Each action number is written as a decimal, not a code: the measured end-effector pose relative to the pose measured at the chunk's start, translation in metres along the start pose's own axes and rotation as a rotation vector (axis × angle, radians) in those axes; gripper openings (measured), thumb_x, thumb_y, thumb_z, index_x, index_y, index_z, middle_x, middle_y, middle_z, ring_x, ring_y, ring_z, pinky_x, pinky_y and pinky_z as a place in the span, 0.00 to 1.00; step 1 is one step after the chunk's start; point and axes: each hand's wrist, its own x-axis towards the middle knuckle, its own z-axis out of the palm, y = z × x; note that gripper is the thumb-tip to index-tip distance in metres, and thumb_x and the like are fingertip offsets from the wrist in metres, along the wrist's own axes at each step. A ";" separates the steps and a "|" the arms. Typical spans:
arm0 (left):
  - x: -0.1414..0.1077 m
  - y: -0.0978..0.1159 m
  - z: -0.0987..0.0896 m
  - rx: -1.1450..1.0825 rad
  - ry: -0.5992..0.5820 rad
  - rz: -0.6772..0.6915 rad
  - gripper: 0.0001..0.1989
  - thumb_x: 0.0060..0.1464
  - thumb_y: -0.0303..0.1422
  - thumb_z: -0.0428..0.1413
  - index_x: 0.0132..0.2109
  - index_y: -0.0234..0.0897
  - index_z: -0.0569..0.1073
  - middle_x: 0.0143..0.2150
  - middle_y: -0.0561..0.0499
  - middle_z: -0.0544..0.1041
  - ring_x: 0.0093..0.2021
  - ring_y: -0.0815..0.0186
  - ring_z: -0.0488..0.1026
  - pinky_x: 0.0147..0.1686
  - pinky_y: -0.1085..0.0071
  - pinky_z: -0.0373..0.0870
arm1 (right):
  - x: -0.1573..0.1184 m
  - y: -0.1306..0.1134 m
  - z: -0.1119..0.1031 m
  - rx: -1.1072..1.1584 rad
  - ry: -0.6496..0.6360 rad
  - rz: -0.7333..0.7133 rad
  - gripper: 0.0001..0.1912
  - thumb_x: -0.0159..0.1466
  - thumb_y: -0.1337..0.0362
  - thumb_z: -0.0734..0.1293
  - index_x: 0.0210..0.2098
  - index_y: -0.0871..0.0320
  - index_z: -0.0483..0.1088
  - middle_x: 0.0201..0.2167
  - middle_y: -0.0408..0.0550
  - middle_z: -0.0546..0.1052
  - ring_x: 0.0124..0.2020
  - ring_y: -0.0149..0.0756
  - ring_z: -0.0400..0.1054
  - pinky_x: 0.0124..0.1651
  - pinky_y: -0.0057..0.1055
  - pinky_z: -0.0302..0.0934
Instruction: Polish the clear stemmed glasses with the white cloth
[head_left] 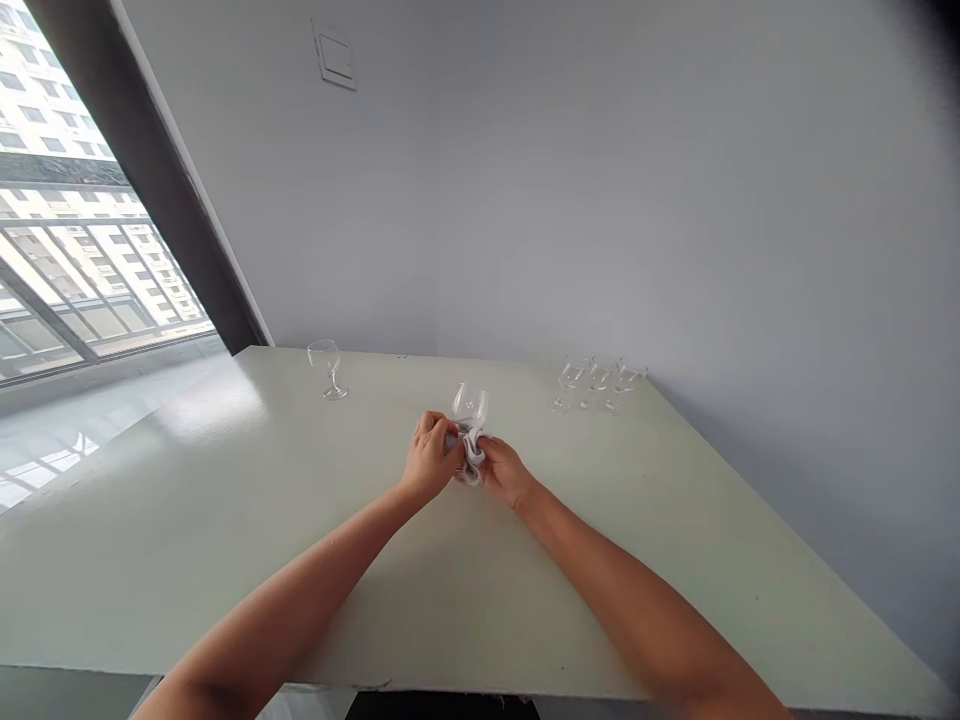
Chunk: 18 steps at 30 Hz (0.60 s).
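Both hands [433,455] [507,474] meet at a glass [470,402], arms [322,575] outstretched.

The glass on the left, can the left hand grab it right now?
Probably not yet: the left hand is busy with the cloth and the middle glass, and the left glass stands farther back. Freed, the hand could likely reach it.
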 end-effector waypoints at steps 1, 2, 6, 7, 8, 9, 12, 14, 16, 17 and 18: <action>-0.001 -0.001 0.000 -0.030 -0.029 0.026 0.04 0.50 0.31 0.50 0.34 0.37 0.68 0.39 0.49 0.65 0.42 0.64 0.64 0.44 0.64 0.62 | 0.001 0.001 -0.002 0.026 -0.023 0.026 0.12 0.48 0.57 0.69 0.26 0.60 0.68 0.19 0.41 0.70 0.22 0.30 0.63 0.27 0.28 0.57; -0.001 -0.003 0.000 -0.075 -0.049 0.038 0.05 0.52 0.32 0.48 0.34 0.37 0.68 0.40 0.49 0.65 0.43 0.65 0.64 0.45 0.64 0.62 | 0.001 0.002 -0.004 0.044 -0.049 0.045 0.12 0.47 0.58 0.70 0.27 0.60 0.69 0.19 0.41 0.70 0.21 0.30 0.63 0.27 0.28 0.57; -0.002 -0.007 0.003 -0.444 -0.123 -0.144 0.10 0.53 0.38 0.49 0.35 0.36 0.68 0.42 0.48 0.68 0.41 0.66 0.66 0.42 0.68 0.64 | 0.001 0.003 -0.007 0.037 -0.119 0.067 0.10 0.44 0.64 0.72 0.25 0.60 0.70 0.18 0.40 0.71 0.20 0.28 0.62 0.26 0.26 0.56; -0.003 -0.008 0.004 -0.596 -0.170 -0.224 0.12 0.52 0.40 0.51 0.38 0.36 0.67 0.41 0.48 0.69 0.40 0.67 0.67 0.40 0.69 0.64 | 0.000 0.004 -0.008 0.022 -0.121 0.073 0.10 0.44 0.64 0.73 0.24 0.60 0.70 0.18 0.40 0.70 0.19 0.27 0.62 0.25 0.26 0.56; -0.003 -0.009 0.005 -0.757 -0.225 -0.299 0.15 0.50 0.40 0.53 0.43 0.36 0.66 0.41 0.48 0.70 0.39 0.67 0.68 0.39 0.69 0.65 | 0.000 0.004 -0.008 0.008 -0.120 0.085 0.10 0.44 0.64 0.73 0.23 0.60 0.69 0.17 0.40 0.70 0.19 0.27 0.61 0.25 0.26 0.56; -0.003 -0.010 0.006 -0.907 -0.276 -0.358 0.20 0.48 0.40 0.56 0.46 0.36 0.64 0.40 0.48 0.71 0.38 0.67 0.69 0.38 0.69 0.65 | -0.001 0.005 -0.008 -0.003 -0.117 0.098 0.09 0.44 0.64 0.73 0.22 0.60 0.69 0.17 0.40 0.70 0.19 0.27 0.61 0.24 0.25 0.55; -0.002 -0.011 0.005 -1.161 -0.287 -0.442 0.30 0.40 0.36 0.62 0.50 0.36 0.62 0.41 0.45 0.73 0.39 0.63 0.71 0.39 0.68 0.66 | -0.001 0.007 -0.007 -0.008 -0.109 0.124 0.09 0.44 0.64 0.72 0.22 0.61 0.69 0.17 0.41 0.70 0.19 0.27 0.62 0.24 0.25 0.56; -0.001 -0.011 0.004 -1.170 -0.203 -0.457 0.30 0.37 0.34 0.64 0.49 0.36 0.63 0.41 0.45 0.74 0.39 0.62 0.72 0.39 0.67 0.67 | 0.000 0.007 -0.005 -0.004 -0.075 0.123 0.10 0.44 0.63 0.72 0.23 0.60 0.69 0.19 0.41 0.71 0.20 0.28 0.64 0.25 0.27 0.58; 0.002 -0.013 0.002 -1.156 -0.115 -0.460 0.29 0.37 0.33 0.64 0.48 0.36 0.64 0.41 0.46 0.75 0.41 0.62 0.72 0.41 0.67 0.66 | 0.004 0.006 -0.006 -0.014 0.004 0.114 0.11 0.43 0.63 0.72 0.24 0.60 0.69 0.20 0.41 0.71 0.20 0.29 0.64 0.25 0.28 0.60; 0.004 -0.014 0.000 -1.162 -0.071 -0.465 0.28 0.38 0.32 0.64 0.48 0.36 0.64 0.41 0.46 0.75 0.42 0.62 0.72 0.42 0.67 0.66 | 0.007 0.006 -0.008 -0.026 0.060 0.100 0.11 0.43 0.63 0.72 0.24 0.60 0.68 0.20 0.41 0.71 0.20 0.30 0.64 0.25 0.29 0.60; 0.006 -0.017 -0.002 -1.182 -0.026 -0.477 0.27 0.39 0.32 0.63 0.48 0.36 0.65 0.42 0.45 0.75 0.44 0.62 0.72 0.43 0.67 0.66 | 0.009 0.005 -0.011 -0.039 0.118 0.079 0.12 0.42 0.63 0.72 0.24 0.60 0.68 0.20 0.41 0.71 0.20 0.30 0.64 0.25 0.30 0.61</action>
